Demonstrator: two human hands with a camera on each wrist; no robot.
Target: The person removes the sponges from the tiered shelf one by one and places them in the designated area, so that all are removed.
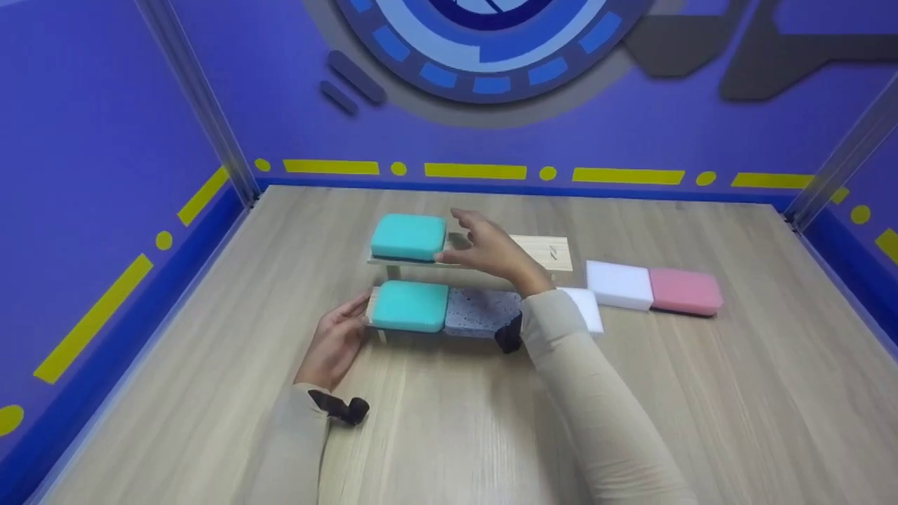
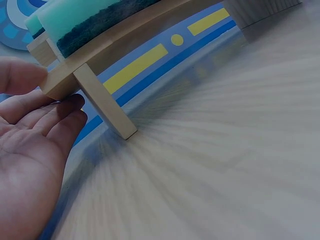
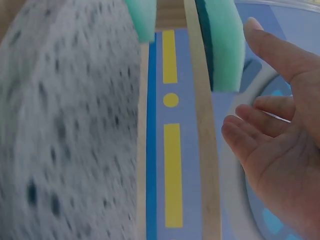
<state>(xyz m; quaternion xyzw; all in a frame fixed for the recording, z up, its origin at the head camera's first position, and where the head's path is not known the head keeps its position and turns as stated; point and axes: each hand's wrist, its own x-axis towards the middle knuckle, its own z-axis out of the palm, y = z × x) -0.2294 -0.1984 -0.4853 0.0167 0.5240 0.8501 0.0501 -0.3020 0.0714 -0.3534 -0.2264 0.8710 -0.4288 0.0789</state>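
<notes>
A two-level wooden rack [image 1: 544,251] stands mid-table. My left hand [image 1: 335,349] grips the left end of its lower front board [image 2: 95,54], thumb above and fingers beneath. On that board lie a teal sponge [image 1: 410,306], a speckled grey block [image 1: 483,311] and a white sponge [image 1: 584,307], partly hidden by my right sleeve. Another teal sponge [image 1: 408,235], dark underneath, sits at the left of the upper back board. Beside its right edge is my right hand [image 1: 494,247], thumb and fingers spread, the thumb tip right at the sponge's lower corner.
Right of the rack, a white sponge [image 1: 619,285] and a pink sponge [image 1: 685,290] with a dark base lie side by side on the wooden table [image 1: 772,393]. Blue panels [image 1: 91,140] with yellow marks enclose the table at the back and sides.
</notes>
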